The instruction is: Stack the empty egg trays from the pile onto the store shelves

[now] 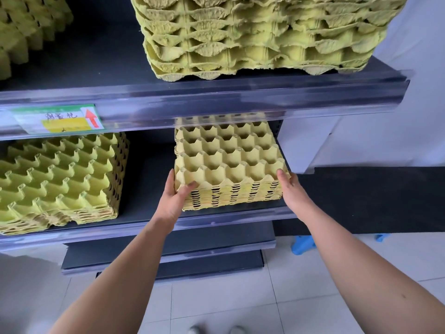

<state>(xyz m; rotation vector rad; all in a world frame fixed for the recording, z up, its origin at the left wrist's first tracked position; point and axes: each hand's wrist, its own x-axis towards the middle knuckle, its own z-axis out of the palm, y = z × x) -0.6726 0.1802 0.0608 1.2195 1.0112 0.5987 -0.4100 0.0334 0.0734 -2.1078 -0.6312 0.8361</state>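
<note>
Stack: a yellow stack of egg trays [228,162], cups up, lies at the right end of the middle shelf [149,213], its near side close to the front lip.
Left arm: bare and outstretched, the left hand [174,196] clasps the stack's near left corner.
Left fingers: the thumb hooks over the top tray and the fingers lie up the left side.
Right arm: reaching in likewise, the right hand [292,191] grips the near right corner.
Right fingers: the thumb presses on the top rim; the rest are hidden behind the stack's side.
Shelving: a second stack [60,179] sits on the same shelf, well to the left; the upper shelf [240,92] carries a taller stack [260,32] and a handwritten shelf label [60,119] with a red arrow.
Room: pale floor tiles [240,297], a blue stool [302,244] by the unit, shoe tips [214,330] at the bottom edge.
</note>
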